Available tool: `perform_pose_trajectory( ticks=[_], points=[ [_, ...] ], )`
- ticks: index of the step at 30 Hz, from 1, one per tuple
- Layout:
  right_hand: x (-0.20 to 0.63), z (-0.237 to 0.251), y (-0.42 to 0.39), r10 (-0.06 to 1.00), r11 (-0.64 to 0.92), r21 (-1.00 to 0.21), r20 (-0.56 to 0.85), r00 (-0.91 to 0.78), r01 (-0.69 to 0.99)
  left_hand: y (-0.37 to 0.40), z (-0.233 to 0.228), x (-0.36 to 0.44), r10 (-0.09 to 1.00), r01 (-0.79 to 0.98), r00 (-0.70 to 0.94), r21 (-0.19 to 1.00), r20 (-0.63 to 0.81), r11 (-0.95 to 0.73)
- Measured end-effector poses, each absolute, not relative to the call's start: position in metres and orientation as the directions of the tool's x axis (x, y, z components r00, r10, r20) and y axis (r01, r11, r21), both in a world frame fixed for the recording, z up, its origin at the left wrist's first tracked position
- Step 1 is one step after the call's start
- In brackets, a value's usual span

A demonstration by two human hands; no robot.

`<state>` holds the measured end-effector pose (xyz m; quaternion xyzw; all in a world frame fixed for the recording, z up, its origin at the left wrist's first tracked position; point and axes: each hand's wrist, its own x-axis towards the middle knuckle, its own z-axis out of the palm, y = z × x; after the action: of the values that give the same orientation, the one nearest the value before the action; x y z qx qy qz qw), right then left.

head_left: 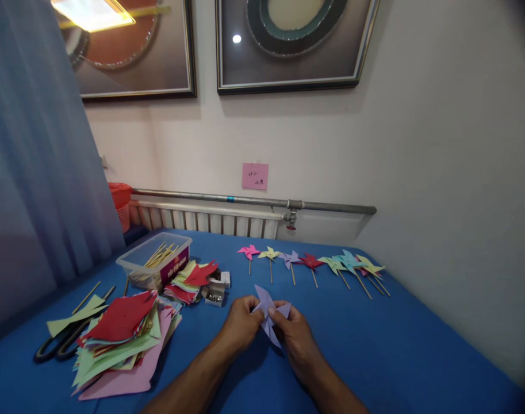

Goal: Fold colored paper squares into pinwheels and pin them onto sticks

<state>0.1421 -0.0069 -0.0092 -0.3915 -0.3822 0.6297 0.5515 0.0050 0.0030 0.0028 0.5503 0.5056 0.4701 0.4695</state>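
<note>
Both of my hands hold a lavender paper pinwheel [267,313] just above the blue table [374,345]. My left hand [240,325] pinches its left side. On the right side, the fingers of my right hand [294,336] are closed on the folded points. A row of finished paper pinwheels on sticks [314,265] lies farther back, in pink, yellow, purple, red, green and blue.
Left of my hands lie stacks of coloured paper squares [122,339] and cut pieces [191,282], black scissors [61,345], a clear box of wooden sticks [156,261] and a small box of pins [215,293]. A radiator [210,221] and wall stand behind; a curtain hangs left.
</note>
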Motion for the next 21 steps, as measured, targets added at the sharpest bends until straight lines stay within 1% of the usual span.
perform_pose_trajectory(
  ticks=[5,10,16,21],
  points=[
    [0.145,-0.018,0.000,0.999,-0.040,-0.959,-0.028,-0.046,-0.279,0.004,0.002,0.004,0.996,0.112,0.072,0.992,0.045,-0.053],
    [0.147,-0.024,0.003,0.998,-0.049,-0.968,-0.037,-0.052,-0.244,0.004,0.002,0.004,0.995,0.097,0.095,0.994,0.045,-0.054],
    [0.146,-0.019,-0.001,0.999,-0.039,-0.963,-0.034,-0.025,-0.268,0.004,0.001,0.004,0.995,0.103,0.086,0.993,0.046,-0.055],
    [0.145,-0.017,-0.003,0.998,-0.062,-0.934,-0.046,-0.053,-0.352,0.006,0.000,0.003,0.994,0.065,0.103,0.997,0.039,-0.046]
  ],
)
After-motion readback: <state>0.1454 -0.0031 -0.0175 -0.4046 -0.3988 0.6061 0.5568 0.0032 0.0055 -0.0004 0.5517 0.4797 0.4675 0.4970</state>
